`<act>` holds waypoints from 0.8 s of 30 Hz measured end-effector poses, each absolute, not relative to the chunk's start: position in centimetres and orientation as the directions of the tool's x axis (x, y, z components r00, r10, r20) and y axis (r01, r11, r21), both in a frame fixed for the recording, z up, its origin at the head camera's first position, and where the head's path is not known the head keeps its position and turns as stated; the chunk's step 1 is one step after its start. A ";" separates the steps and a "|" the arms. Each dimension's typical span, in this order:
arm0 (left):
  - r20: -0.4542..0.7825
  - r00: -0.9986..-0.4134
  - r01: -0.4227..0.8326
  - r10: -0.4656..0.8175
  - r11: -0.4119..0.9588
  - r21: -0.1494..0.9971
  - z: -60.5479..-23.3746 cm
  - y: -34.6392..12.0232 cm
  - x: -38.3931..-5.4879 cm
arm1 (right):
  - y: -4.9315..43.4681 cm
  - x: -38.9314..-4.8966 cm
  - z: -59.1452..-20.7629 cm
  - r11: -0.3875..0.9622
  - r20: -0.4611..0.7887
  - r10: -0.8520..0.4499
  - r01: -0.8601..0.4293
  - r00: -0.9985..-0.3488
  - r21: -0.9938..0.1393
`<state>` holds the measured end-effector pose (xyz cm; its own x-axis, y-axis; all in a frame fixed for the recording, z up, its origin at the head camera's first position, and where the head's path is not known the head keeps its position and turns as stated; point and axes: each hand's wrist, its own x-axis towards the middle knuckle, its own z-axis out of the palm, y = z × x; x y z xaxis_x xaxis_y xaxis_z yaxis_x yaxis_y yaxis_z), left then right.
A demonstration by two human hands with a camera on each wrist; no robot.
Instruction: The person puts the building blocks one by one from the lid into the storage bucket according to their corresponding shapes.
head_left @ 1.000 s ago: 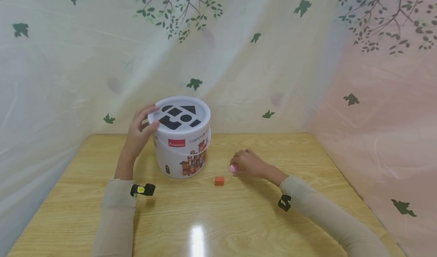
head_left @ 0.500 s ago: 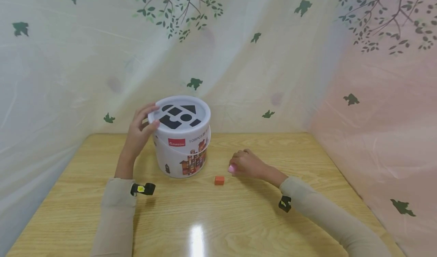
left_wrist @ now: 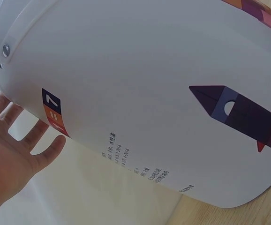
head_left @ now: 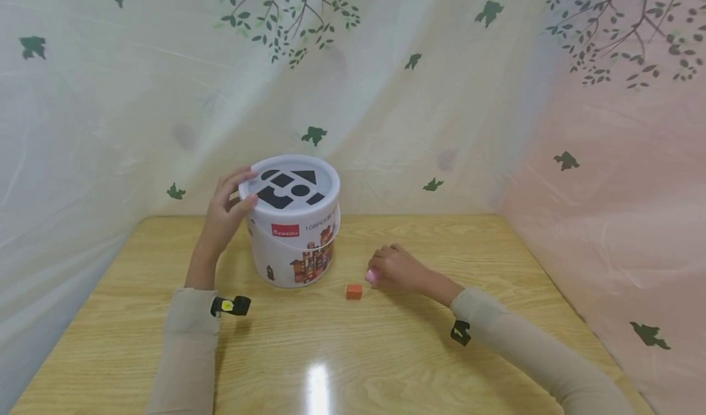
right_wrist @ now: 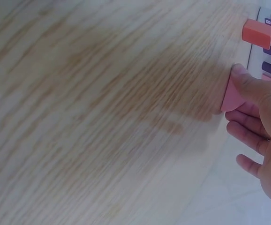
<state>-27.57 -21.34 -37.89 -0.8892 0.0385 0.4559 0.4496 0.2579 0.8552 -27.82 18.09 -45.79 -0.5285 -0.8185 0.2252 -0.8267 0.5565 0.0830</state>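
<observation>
A white lidded bucket (head_left: 295, 262) with black shapes on its lid stands upright on the table. My left hand (head_left: 223, 209) rests at the lid's left edge. Its fingers are spread against the bucket in the left wrist view, some apart from the wall. To the bucket's right, my right hand (head_left: 399, 269) pinches a pink triangular block (right_wrist: 232, 97) between thumb and fingers, low over the table. Part of that block is covered by the hand. An orange rectangular block (head_left: 354, 292) lies on the table just left of the pink one, and the two are apart.
The wooden table (head_left: 287, 354) reaches back to a pale curtain (head_left: 380, 114) printed with leaves and branches. A white carry handle (head_left: 337, 228) hangs on the bucket's side. Bare tabletop spreads in front of the blocks and to the right of my right hand.
My right hand has shifted slightly left and nearer to me with the pink block, closer to the orange block. My left hand and the bucket have stayed put.
</observation>
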 end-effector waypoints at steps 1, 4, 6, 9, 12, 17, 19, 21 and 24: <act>0.455 -0.890 0.449 0.039 0.258 0.855 -37.9 -21.3 -27.6 | 18.1 -27.8 -45.8 0.556 0.225 -0.819 -0.826 -0.528 0.090; 0.452 -0.891 0.445 0.038 0.258 0.857 -37.8 -21.3 -27.5 | 18.0 -27.6 -45.7 0.561 0.214 -0.819 -0.821 -0.533 0.106; 0.449 -0.892 0.444 0.039 0.259 0.858 -37.8 -21.3 -27.5 | 18.0 -27.5 -45.6 0.565 0.206 -0.817 -0.818 -0.538 0.104; 0.448 -0.893 0.443 0.040 0.257 0.859 -37.9 -21.3 -27.5 | 17.9 -27.4 -45.4 0.567 0.202 -0.816 -0.817 -0.541 0.104; 0.449 -0.892 0.444 0.040 0.255 0.859 -37.9 -21.4 -27.5 | 17.9 -27.3 -45.3 0.567 0.203 -0.815 -0.818 -0.542 0.094; 0.448 -0.893 0.442 0.038 0.256 0.860 -37.9 -21.4 -27.5 | 17.8 -27.4 -45.3 0.578 0.213 -0.802 -0.815 -0.558 0.038; 0.448 -0.893 0.442 0.038 0.257 0.859 -38.0 -21.4 -27.6 | 17.8 -27.5 -45.3 0.579 0.226 -0.797 -0.815 -0.560 0.019; 0.448 -0.893 0.443 0.039 0.258 0.859 -38.0 -21.4 -27.6 | 17.8 -27.5 -45.3 0.578 0.243 -0.793 -0.816 -0.559 0.006; 0.451 -0.892 0.445 0.040 0.256 0.858 -38.0 -21.4 -27.6 | 17.8 -27.6 -45.4 0.577 0.264 -0.788 -0.817 -0.556 0.003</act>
